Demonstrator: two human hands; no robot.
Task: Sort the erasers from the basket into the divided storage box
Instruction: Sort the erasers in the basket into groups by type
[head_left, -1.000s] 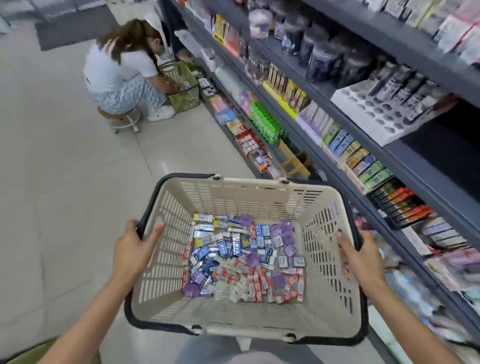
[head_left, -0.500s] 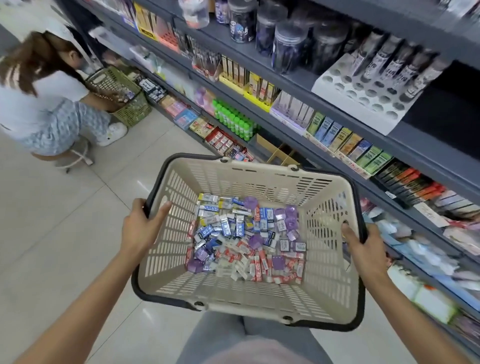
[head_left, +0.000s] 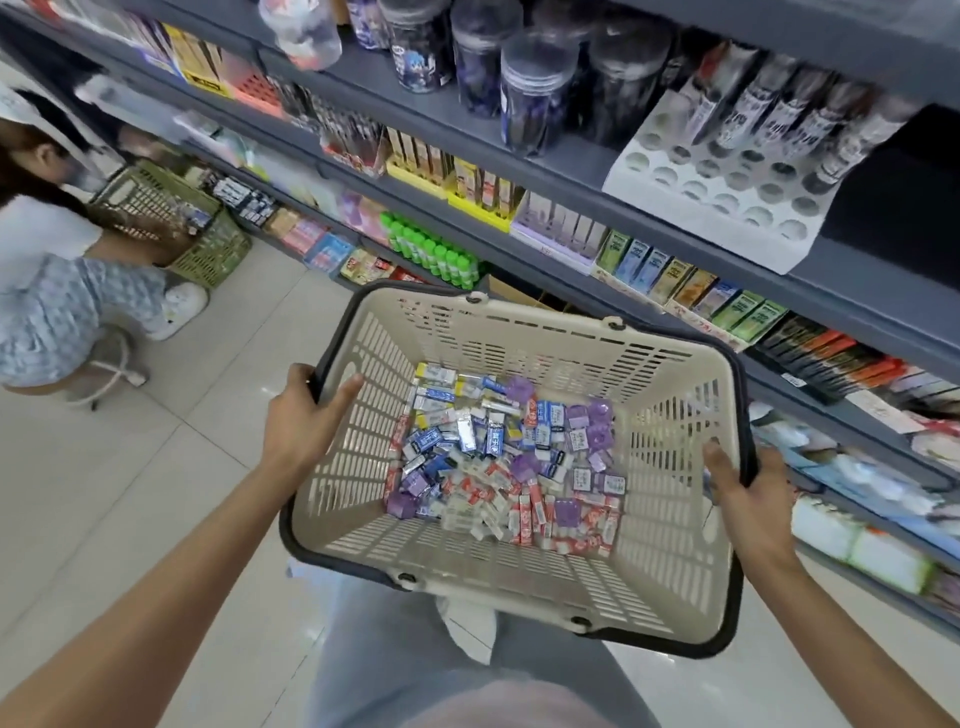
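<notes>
item: beige basket (head_left: 670, 457) of mixed erasers (head_left: 501, 457), your left hand (head_left: 301, 421) and right hand (head_left: 748, 493) each with grip curled round a side rim, beside stocked shelves (head_left: 571, 208).

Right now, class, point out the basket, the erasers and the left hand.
basket (head_left: 670, 415): head view, bare inner right wall.
erasers (head_left: 498, 467): head view, middle of the pile.
left hand (head_left: 301, 426): head view, back of hand.

Pale glossy floor tiles (head_left: 156, 467) reflect overhead light. Grey shop shelves (head_left: 571, 202) run along the right, stocked with clear jars (head_left: 535, 88), green-capped bottles (head_left: 431, 249) and a white holed display rack (head_left: 727, 202). At the far left a person (head_left: 47, 291) crouches on a stool (head_left: 109, 369) beside a green basket (head_left: 176, 228).
</notes>
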